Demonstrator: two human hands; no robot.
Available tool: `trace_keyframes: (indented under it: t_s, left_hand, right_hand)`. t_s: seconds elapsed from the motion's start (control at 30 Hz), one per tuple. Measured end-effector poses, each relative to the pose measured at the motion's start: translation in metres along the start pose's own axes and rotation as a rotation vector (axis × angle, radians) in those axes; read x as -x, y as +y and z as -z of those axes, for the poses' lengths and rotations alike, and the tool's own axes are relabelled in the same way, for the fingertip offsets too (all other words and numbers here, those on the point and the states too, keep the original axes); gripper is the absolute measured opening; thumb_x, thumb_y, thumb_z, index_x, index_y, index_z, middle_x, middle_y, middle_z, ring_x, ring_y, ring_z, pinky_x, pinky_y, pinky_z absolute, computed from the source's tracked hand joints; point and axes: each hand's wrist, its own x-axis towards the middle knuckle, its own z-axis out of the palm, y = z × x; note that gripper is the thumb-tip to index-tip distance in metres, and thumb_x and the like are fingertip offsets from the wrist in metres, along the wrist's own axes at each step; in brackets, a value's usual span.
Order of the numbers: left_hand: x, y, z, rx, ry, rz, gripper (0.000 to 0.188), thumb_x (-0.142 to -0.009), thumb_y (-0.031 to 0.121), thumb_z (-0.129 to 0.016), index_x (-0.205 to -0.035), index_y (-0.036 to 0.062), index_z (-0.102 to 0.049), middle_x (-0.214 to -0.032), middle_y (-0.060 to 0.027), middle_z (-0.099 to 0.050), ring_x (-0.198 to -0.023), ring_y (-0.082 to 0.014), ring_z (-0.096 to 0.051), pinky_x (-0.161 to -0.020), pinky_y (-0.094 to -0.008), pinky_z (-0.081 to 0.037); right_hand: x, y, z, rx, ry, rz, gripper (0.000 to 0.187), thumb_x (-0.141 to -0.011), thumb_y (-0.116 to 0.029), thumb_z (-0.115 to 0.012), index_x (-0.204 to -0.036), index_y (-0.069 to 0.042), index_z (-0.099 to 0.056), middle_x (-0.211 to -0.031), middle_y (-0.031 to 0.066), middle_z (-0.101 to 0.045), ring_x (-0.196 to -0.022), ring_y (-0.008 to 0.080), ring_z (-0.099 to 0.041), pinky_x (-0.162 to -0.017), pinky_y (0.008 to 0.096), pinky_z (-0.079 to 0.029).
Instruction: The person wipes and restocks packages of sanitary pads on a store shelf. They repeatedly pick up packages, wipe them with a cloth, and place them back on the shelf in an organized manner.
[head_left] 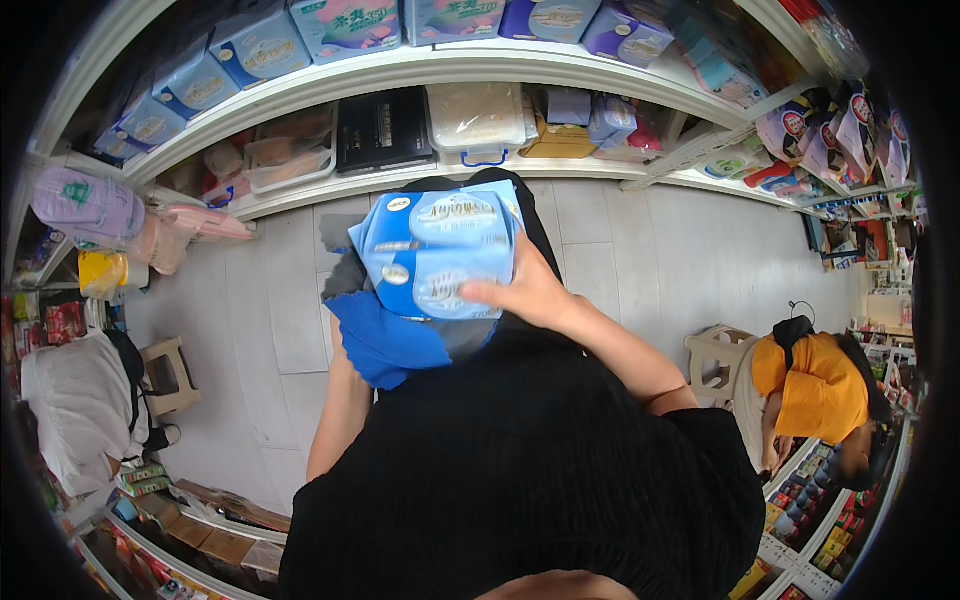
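- Two hands work at one blue pack of tissue (435, 250), held up in front of the person's black top (520, 460), over the pale tiled floor (270, 330).
- Right hand (525, 290): it lies against the pack's right side, with the thumb laid across the front face near the lower edge. The other fingers wrap behind the pack and are out of sight, so I cannot tell whether they are spread or pressed together. The hand grips the pack.
- Left hand: hidden behind the pack and a blue cloth (385, 345) that hangs just below and left of the right thumb. Only the bare left forearm (340, 410) shows, rising toward the underside of the cloth. I cannot tell how its fingers are set.
- The pack is tilted, its printed face turned up toward the camera, its lower edge touching the blue cloth.
- Beyond the fingertips, past the top edge of the pack, white shelves (400, 70) curve across the view. The upper shelf carries more blue and purple tissue packs (260, 45); the lower one holds clear plastic boxes (475, 120) and a black flat box (382, 130).
- Well off to the right of the right hand, another person in an orange shirt (815, 390) bends over low shelves, with a pale plastic stool (715, 355) just beside them.
- Well to the left of the hands stands a second stool (170, 370), near a white bundle (75, 410).
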Motion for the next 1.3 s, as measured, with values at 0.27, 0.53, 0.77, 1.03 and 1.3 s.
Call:
trace_keyframes:
  t_s: [0.27,0.53,0.77,1.03,1.3]
  left_hand:
    - [0.005,0.001,-0.021,-0.333,0.138,-0.04,0.042,-0.094,0.039,-0.041,-0.116,0.0052,-0.051,-0.102,-0.0074,-0.059,-0.088,-0.0146,-0.058,-0.075,-0.0272,-0.05]
    - [0.005,0.003,-0.004,0.004,0.194,0.026,0.055,-0.09,0.049,-0.044,-0.121,0.004,-0.047,-0.104,-0.0073,-0.056,-0.094,-0.0169,-0.056,-0.08,-0.0287,-0.048]
    - [0.018,-0.004,-0.012,-0.089,0.18,-0.121,0.062,-0.09,0.051,-0.042,-0.128,0.0024,-0.04,-0.116,-0.0097,-0.051,-0.1,-0.0187,-0.053,-0.086,-0.0313,-0.045]
    - [0.021,0.019,0.032,0.063,0.232,-0.139,0.056,-0.091,0.049,-0.041,-0.117,0.0009,-0.05,-0.102,-0.0106,-0.058,-0.088,-0.0194,-0.057,-0.078,-0.0313,-0.048]
    - [0.01,0.013,0.017,-0.752,-0.04,0.153,0.04,-0.089,0.039,-0.049,-0.088,0.0004,-0.058,-0.078,-0.0008,-0.055,-0.068,-0.0105,-0.049,-0.061,-0.0256,-0.042]
  right_hand:
    - [0.003,-0.002,-0.006,-0.389,0.034,-0.202,0.061,-0.09,-0.041,-0.05,-0.128,0.004,-0.033,-0.119,0.0151,-0.049,-0.111,0.0207,-0.048,-0.095,0.0329,-0.038]
    - [0.001,-0.006,0.009,-0.232,0.167,-0.024,0.071,-0.083,-0.036,-0.061,-0.132,0.005,-0.028,-0.123,0.018,-0.044,-0.114,0.0232,-0.045,-0.096,0.0337,-0.036]
    - [-0.002,-0.004,0.003,0.132,0.339,0.24,0.078,-0.079,-0.031,-0.065,-0.134,0.005,-0.023,-0.125,0.0203,-0.04,-0.115,0.0262,-0.042,-0.097,0.0348,-0.033]
    - [-0.002,-0.026,0.058,-0.571,0.318,-0.122,0.056,-0.087,-0.033,-0.054,-0.128,-0.001,-0.035,-0.115,0.0114,-0.052,-0.105,0.0202,-0.052,-0.086,0.0334,-0.044]
    - [-0.006,-0.014,0.064,-0.269,0.307,-0.199,0.063,-0.086,-0.035,-0.054,-0.132,0.001,-0.029,-0.118,0.0152,-0.05,-0.106,0.0194,-0.051,-0.085,0.0336,-0.044]
